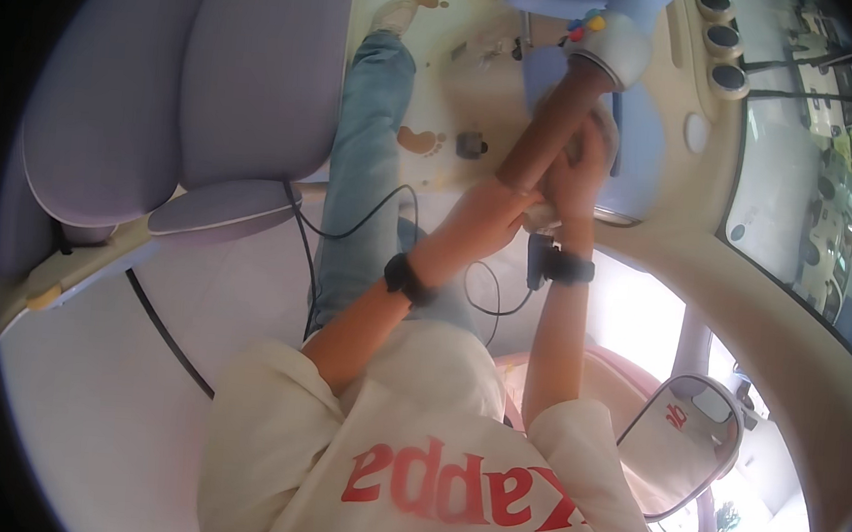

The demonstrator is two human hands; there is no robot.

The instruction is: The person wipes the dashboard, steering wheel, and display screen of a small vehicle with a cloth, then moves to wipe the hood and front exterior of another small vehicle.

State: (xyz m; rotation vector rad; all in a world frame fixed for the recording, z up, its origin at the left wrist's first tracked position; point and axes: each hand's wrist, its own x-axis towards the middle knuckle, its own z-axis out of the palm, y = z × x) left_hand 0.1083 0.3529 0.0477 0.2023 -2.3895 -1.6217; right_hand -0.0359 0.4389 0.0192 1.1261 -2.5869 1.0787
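Both of my arms reach into a small car, to the brown and white steering wheel (554,127), seen nearly edge-on. My left hand (503,201) is at the lower end of the brown part; its fingers are partly hidden behind the wheel. Just right of it, my right hand (585,162) is blurred, with bent fingers. Something pale (544,217), too blurred to name, shows between the hands. Whether either hand grips the wheel is unclear. Each wrist wears a black strap, and a small black device (539,260) with a cable sits at the right one.
Purple-grey seats (262,69) fill the left. The dashboard (673,120) with round vents and the windscreen (796,158) lie right. My jeans-clad leg (368,143) reaches onto a cream floor (445,104) with brown footprints and a small dark block (470,145). Below right is the door mirror (687,447).
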